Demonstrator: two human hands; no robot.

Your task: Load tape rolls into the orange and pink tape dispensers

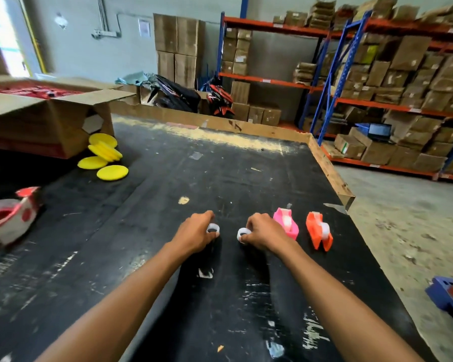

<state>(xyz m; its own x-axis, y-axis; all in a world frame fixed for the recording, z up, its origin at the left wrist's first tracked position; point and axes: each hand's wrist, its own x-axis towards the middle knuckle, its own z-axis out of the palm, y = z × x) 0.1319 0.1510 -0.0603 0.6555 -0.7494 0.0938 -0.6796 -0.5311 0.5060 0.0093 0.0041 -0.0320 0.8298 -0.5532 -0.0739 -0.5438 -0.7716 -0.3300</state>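
Two small clear tape rolls lie on the black table. My left hand (195, 232) has its fingers closed around the left tape roll (213, 228). My right hand (263, 231) grips the right tape roll (243, 234) at its left edge. Just right of that hand stands the pink tape dispenser (287, 223), with a whitish roll showing in its middle. The orange tape dispenser (319, 233) stands a little further right, near the table's right edge, also with a whitish roll visible in it.
A large red and white tape dispenser (8, 218) sits at the left. Several yellow round pads (105, 155) lie by an open cardboard box (45, 111). The table's right edge (332, 173) drops to the concrete floor. Shelving with boxes stands behind.
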